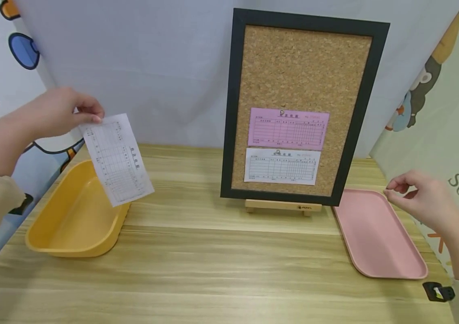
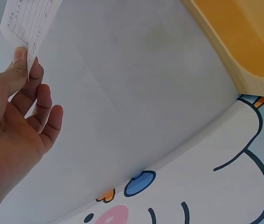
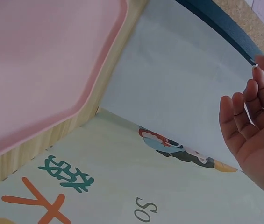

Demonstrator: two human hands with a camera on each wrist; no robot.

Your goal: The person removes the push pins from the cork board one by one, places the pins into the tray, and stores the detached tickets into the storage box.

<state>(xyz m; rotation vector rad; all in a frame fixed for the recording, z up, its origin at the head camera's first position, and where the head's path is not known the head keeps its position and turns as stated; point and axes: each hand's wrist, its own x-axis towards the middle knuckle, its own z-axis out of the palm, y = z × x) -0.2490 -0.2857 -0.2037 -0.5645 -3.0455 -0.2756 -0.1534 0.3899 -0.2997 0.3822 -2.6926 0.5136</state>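
My left hand (image 1: 65,110) pinches a white printed receipt slip (image 1: 118,159) by its top end, between thumb and index finger. The slip hangs over the right rim of a yellow basin (image 1: 110,245), with its printing turned sideways. Above the far end of a pink tray (image 1: 379,238), my right hand (image 1: 424,198) pinches a tiny whitish thing (image 3: 256,66) that looks like a push pin; most of it is hidden by the fingertips. On a cork board (image 1: 306,67) in a black frame, a pink slip (image 1: 288,129) is pinned above a white slip (image 1: 282,166).
The board leans on a small wooden easel (image 1: 282,206) at the back of the wooden table (image 1: 229,270). Its lower right corner overlaps the tray's far left corner. A black buckled strap (image 1: 438,291) lies near the right sleeve. Printed cloths hang at both sides.
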